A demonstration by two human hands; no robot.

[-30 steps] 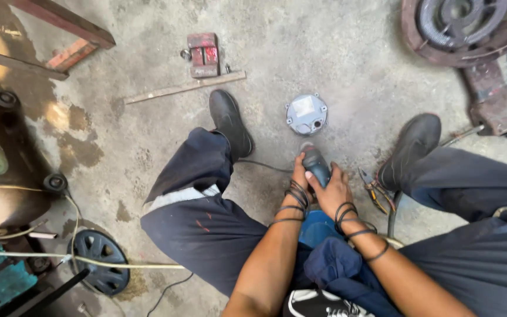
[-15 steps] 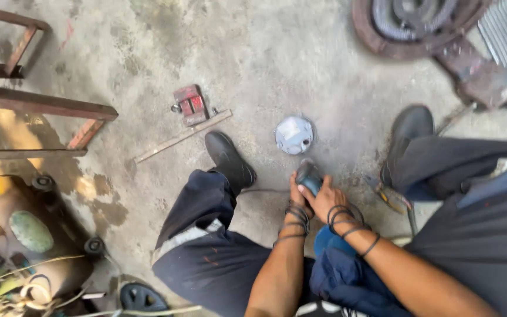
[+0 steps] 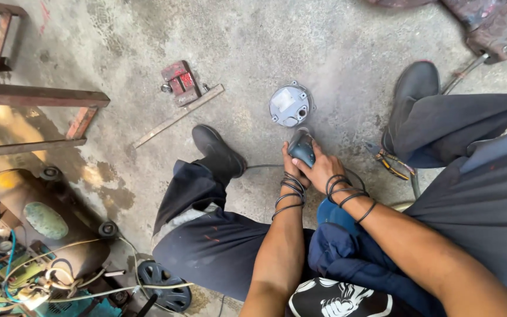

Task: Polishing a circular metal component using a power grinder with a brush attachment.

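Both hands (image 3: 309,167) grip a teal power tool (image 3: 301,148) — fingers wrapped.

One round grey metal housing cover (image 3: 289,105); one dark handheld power tool (image 3: 302,148); one red metal block (image 3: 179,83); one flat metal bar (image 3: 178,115); two black shoes (image 3: 217,151).

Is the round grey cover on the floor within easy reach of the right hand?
Probably yes. The cover lies on bare concrete just ahead of the right hand, nothing between them, but that hand and the left hand grip a dark tool.
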